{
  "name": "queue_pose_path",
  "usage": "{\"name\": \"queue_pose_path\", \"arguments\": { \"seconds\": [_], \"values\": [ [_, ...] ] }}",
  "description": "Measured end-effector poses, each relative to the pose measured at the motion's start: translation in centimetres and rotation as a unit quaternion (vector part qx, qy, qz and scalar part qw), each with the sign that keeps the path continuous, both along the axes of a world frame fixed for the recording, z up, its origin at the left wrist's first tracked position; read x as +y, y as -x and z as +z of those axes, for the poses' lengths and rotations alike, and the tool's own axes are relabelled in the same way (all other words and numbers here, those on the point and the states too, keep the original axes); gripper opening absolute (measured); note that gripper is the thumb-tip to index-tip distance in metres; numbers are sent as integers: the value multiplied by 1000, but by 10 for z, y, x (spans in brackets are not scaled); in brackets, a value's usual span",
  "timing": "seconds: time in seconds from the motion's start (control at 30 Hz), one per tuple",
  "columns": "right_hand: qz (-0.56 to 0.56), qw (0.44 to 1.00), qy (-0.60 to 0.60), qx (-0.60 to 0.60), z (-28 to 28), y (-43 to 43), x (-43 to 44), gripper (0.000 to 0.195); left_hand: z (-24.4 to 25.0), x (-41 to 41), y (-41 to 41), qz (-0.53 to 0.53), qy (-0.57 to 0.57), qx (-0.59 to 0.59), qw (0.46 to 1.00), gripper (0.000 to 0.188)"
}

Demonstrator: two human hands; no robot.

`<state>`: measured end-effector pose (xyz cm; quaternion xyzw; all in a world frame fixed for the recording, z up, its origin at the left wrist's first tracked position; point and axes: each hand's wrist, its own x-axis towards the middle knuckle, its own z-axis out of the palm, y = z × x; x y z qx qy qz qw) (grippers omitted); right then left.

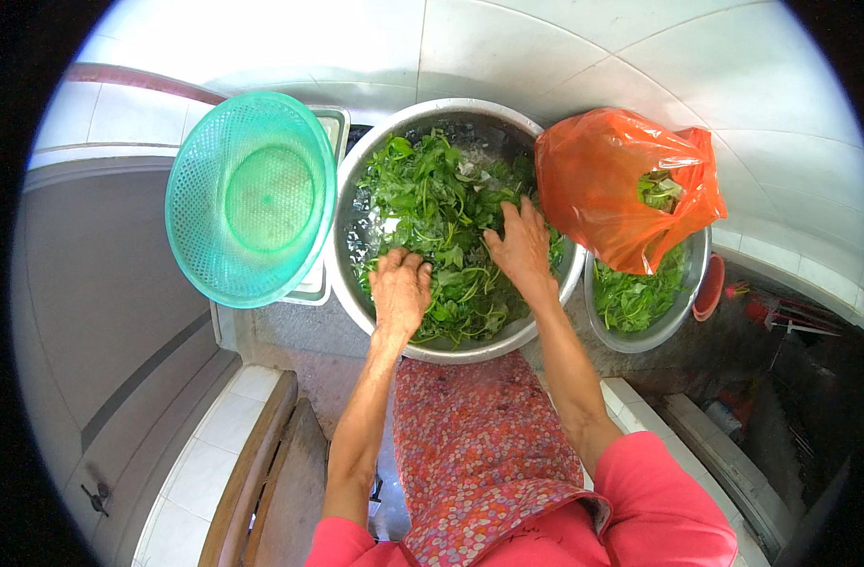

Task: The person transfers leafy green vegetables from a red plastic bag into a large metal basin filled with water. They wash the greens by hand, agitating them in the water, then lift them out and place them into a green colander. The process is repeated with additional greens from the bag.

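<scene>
A wide metal basin (454, 354) stands before me, holding water and a heap of leafy greens (442, 184). My left hand (401, 287) lies on the near left part of the heap, its fingertips bent down among the leaves. Whether it grips any stems cannot be seen. At the right side of the basin my right hand (522, 244) touches the greens, thumb and fingers spread apart. Wet leaves lie between the two hands, and water shows along the basin's left and far sides.
A green plastic colander (269, 198) tilts beside the basin, over a pale tray (317, 287). On the right, an orange plastic bag (609, 184) with greens inside rests over a smaller bowl (619, 342) of greens. A red container (709, 287) stands beyond; a tiled wall (517, 42) rises behind.
</scene>
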<state>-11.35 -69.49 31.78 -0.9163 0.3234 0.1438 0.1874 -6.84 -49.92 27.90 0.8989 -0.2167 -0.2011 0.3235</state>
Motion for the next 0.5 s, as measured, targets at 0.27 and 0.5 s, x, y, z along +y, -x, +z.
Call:
{"name": "queue_pose_path", "arguments": {
  "seconds": [0.27,0.5],
  "values": [
    [136,986,-36,88,-55,43,36,48,-13,-29,-31,-15,-76,75,994,66],
    [218,967,-91,93,-36,57,50,24,-25,-36,-4,-89,-210,86,970,109]
  ]
}}
